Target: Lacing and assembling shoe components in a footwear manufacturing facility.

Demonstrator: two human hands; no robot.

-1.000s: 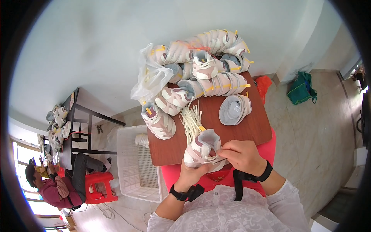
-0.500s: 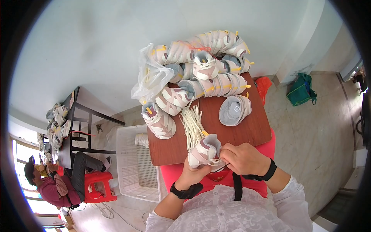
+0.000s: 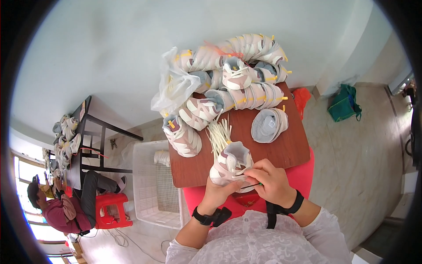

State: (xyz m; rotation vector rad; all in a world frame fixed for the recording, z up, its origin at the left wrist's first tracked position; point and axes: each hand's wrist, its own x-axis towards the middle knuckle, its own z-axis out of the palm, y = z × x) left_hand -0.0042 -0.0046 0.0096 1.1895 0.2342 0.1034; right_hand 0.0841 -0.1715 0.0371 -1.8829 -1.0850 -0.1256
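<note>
The left grip clasps a shoe; at its front, the right grip pinches a thin tool. The shoe seems part-laced, and loose laces lie just beyond the grips, with other shoes farther off.

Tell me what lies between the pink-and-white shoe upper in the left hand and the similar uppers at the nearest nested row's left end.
In the head view, a bundle of thin cream laces lies there.
</note>
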